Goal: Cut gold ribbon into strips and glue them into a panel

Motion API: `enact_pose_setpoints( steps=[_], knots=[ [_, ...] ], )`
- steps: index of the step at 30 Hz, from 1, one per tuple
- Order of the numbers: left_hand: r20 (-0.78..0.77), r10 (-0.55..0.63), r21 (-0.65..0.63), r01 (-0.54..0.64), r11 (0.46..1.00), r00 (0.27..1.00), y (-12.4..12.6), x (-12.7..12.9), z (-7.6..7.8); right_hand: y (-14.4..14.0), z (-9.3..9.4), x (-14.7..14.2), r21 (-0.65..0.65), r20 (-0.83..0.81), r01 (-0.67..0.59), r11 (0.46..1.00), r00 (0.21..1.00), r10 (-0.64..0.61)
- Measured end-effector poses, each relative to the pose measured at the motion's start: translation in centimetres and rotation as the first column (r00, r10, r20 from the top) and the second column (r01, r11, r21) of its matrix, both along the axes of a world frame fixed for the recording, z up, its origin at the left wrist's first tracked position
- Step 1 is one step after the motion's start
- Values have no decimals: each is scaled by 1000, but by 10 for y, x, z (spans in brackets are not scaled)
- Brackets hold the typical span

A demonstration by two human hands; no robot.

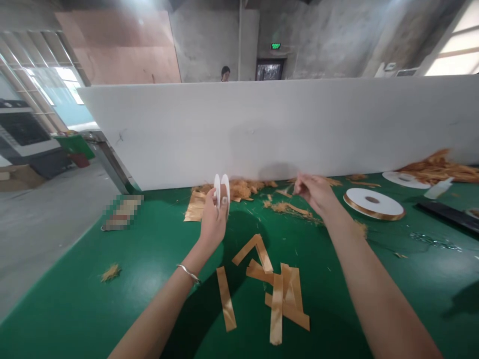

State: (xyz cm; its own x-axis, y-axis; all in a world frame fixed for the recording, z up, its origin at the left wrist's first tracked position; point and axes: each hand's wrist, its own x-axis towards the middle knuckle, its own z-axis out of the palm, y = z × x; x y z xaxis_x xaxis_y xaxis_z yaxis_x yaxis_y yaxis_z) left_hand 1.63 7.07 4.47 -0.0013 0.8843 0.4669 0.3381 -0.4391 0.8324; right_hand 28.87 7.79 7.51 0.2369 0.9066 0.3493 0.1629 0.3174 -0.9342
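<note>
My left hand (215,215), with a bracelet at the wrist, is wrapped round a white ribbon spool (225,187) held upright on edge above the green table. To the right, my right hand (313,190) is raised with its fingertips pinched together. Whatever lies between them is too fine to make out; a faint wisp shows beside the fingers. Below it lie frayed orange threads (284,207). Between my forearms, several cut strips of gold-orange ribbon (277,304) lie loosely crossed. Behind the spool are a wider ribbon piece (194,207) and a fluffy heap of fibres (243,189).
A white board (262,129) borders the table's far edge. On the right are a flat spool of gold ribbon (374,202), a small bottle (438,188), a black object (451,217) and an orange heap (441,167). A fibre tuft (111,272) lies left. A person (225,73) is behind the board.
</note>
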Motion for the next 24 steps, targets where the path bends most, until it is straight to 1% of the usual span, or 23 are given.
enact_pose_setpoints(
  steps=[2, 5, 7, 8, 9, 10, 11, 12, 13, 15, 18, 19, 20, 22, 24],
  knots=[
    [147, -42, -73, 53, 996, 988, 1, -1, 3, 6, -8, 15, -11, -21, 74, 997, 997, -74],
    [329, -45, -137, 95, 986, 943, 2, -3, 8, 7, -17, 33, -95, 93, 242, 966, 968, -234],
    [381, -33, -167, 104, 980, 924, 3, -5, 12, 3, -20, 41, -131, 172, 341, 931, 933, -317],
    [418, -26, -192, 116, 975, 908, 3, -6, 14, 2, -21, 44, -138, 242, 417, 898, 894, -377],
    [476, -15, -222, 137, 965, 879, 4, -7, 15, 0, -21, 46, -137, 351, 510, 849, 827, -440],
    [544, -3, -252, 166, 953, 839, 5, -7, 17, -2, -20, 46, -126, 479, 593, 796, 739, -474],
    [615, 13, -278, 201, 939, 788, 5, -7, 19, -4, -18, 46, -110, 599, 642, 759, 652, -465],
    [680, 32, -299, 238, 924, 732, 5, -7, 20, -5, -16, 43, -99, 691, 651, 753, 589, -419],
    [730, 51, -314, 269, 911, 681, 5, -7, 21, -6, -12, 39, -102, 746, 620, 778, 565, -352],
    [789, 74, -331, 320, 888, 610, 5, -5, 23, -7, -4, 25, -122, 760, 491, 863, 605, -237],
    [848, 90, -334, 396, 855, 522, 3, -2, 26, -11, 8, -6, -66, 728, 319, 946, 664, -173],
    [864, 86, -326, 421, 846, 497, 2, -1, 27, -14, 11, -18, -15, 695, 226, 974, 703, -152],
    [876, 79, -317, 444, 838, 476, 1, -1, 28, -17, 14, -30, 33, 666, 128, 991, 737, -117],
    [893, 69, -301, 476, 826, 444, 0, 0, 29, -24, 18, -53, 119, 641, -46, 992, 766, -41],
    [907, 58, -284, 504, 816, 417, -2, 0, 31, -32, 21, -72, 147, 674, -186, 971, 738, 39]
  ],
)
